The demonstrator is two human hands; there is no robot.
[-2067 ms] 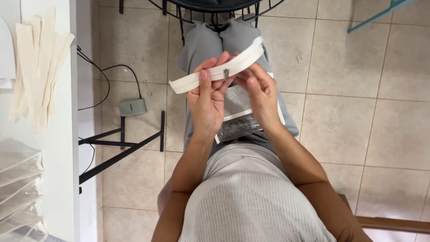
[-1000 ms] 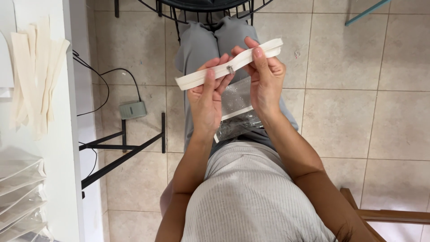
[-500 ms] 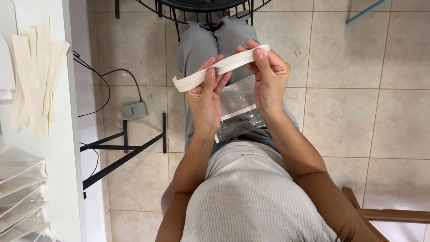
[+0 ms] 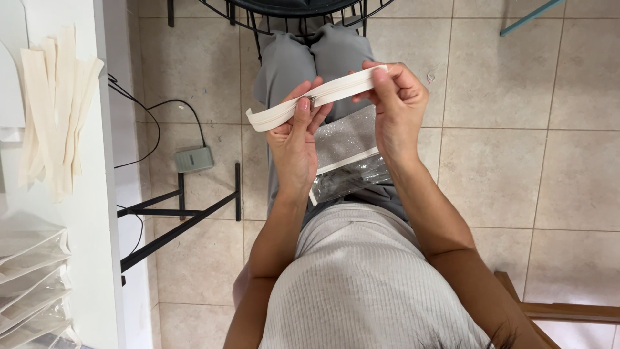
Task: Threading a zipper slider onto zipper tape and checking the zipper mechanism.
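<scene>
I hold a cream zipper strip (image 4: 278,115) in front of me, above my lap. My left hand (image 4: 296,142) pinches it near its metal slider (image 4: 310,101). My right hand (image 4: 400,106) grips the strip's right end between thumb and fingers. The strip's left end sticks out free past my left hand. On my lap under the hands lies a clear glittery plastic pouch (image 4: 349,158) with a white edge.
A white table (image 4: 97,213) runs along the left, with several cream zipper strips (image 4: 55,103) and stacked clear pouches (image 4: 29,284) on it. A black metal frame (image 4: 181,207), a cable and a grey pedal (image 4: 194,158) lie on the tiled floor. A wooden chair edge (image 4: 562,310) shows at lower right.
The strip has shifted: my right hand slid to its right end and the left end now bends down. Both hands stayed on the strip above my lap.
</scene>
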